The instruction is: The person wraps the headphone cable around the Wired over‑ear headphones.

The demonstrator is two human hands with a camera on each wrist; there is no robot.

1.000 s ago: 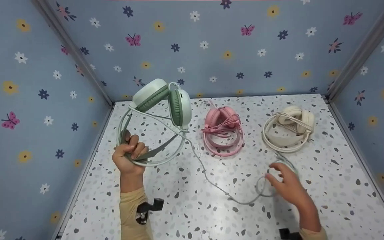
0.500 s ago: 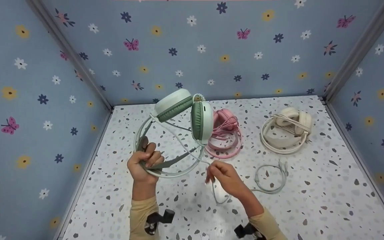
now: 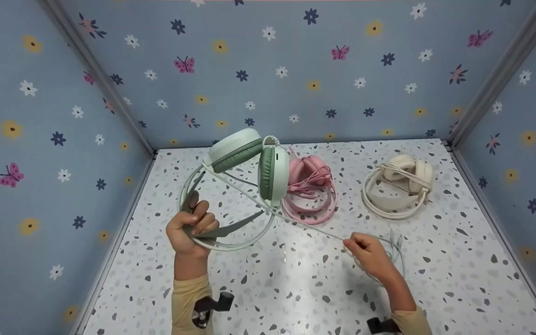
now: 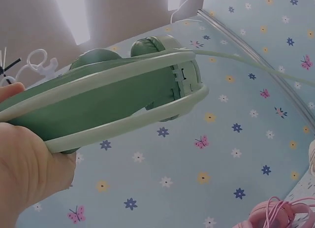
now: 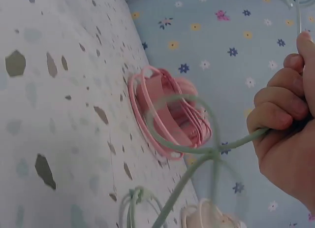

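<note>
My left hand [image 3: 190, 232] grips the headband of the green headphones [image 3: 272, 179] and holds them above the table, ear cups pointing away from me. In the left wrist view the green headband [image 4: 98, 102] passes between thumb and fingers. Out to the right, my right hand [image 3: 369, 253] has its fingers curled round the headphones' thin cable [image 3: 317, 228], which runs fairly straight from the cups to it. Looser cable [image 5: 182, 188] hangs from that fist in the right wrist view, and more coils lie on the table beyond the hand.
Pink headphones [image 3: 312, 215] with a bundled cable lie behind the green pair on the speckled table [image 3: 291, 288]. Cream headphones [image 3: 396, 215], cable wrapped round, lie at the back right. Flower-patterned walls [image 3: 268, 60] stand at the back and both sides.
The right hand went left to the cable, took hold of it near the headphones, then moved right, drawing it straighter. The left hand and headphones shifted right, then slightly back left.
</note>
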